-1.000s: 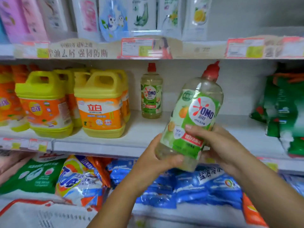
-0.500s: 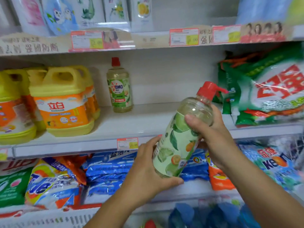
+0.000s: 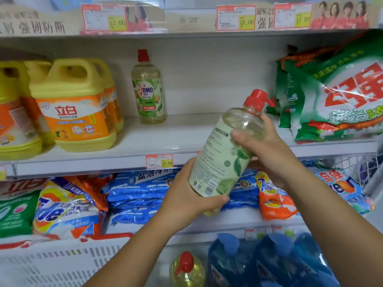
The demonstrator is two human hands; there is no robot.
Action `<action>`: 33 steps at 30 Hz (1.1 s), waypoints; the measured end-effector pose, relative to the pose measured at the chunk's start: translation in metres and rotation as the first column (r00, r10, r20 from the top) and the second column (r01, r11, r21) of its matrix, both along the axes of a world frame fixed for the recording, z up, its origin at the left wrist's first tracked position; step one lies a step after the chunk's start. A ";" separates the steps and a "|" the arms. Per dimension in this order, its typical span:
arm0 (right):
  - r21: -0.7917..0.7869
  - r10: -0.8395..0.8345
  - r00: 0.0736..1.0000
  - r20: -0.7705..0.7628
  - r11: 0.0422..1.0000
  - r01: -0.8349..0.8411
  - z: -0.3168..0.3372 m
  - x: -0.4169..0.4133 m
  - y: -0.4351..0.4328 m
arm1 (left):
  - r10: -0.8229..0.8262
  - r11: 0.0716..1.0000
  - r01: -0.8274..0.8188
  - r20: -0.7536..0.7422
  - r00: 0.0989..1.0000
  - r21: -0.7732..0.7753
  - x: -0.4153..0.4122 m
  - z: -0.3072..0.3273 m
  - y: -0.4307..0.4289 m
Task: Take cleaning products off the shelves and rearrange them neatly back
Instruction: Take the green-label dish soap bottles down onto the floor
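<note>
Head view: detergent bottle (image 3: 219, 160) with red pump cap, tilted at frame centre in front of the middle shelf (image 3: 157, 141), back label toward the camera. Left hand (image 3: 186, 195) grips its base; right hand (image 3: 267, 150) curls around its shoulder. Matching bottle (image 3: 148, 90) stands upright on the shelf, beside yellow jugs (image 3: 76, 104); green bags (image 3: 335, 96) at right.
</note>
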State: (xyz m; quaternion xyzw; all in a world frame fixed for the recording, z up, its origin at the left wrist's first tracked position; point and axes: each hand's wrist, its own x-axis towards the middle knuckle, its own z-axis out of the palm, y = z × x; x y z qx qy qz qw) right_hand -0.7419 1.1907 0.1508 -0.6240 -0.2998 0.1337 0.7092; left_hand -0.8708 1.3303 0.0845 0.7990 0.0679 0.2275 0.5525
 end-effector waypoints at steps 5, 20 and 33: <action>0.155 -0.055 0.995 -0.078 0.986 0.067 -0.009 0.010 -0.002 | -0.019 0.999 0.020 -0.023 1.000 0.032 0.008 0.000 0.016; 0.131 -0.183 0.983 -0.018 0.974 0.184 -0.015 0.027 -0.005 | 0.013 0.984 -0.009 0.021 1.000 -0.177 0.006 -0.007 0.014; 0.058 -0.018 0.996 -0.091 0.998 0.023 -0.014 0.024 0.004 | -0.026 0.965 0.031 0.021 0.999 -0.259 0.011 -0.015 0.014</action>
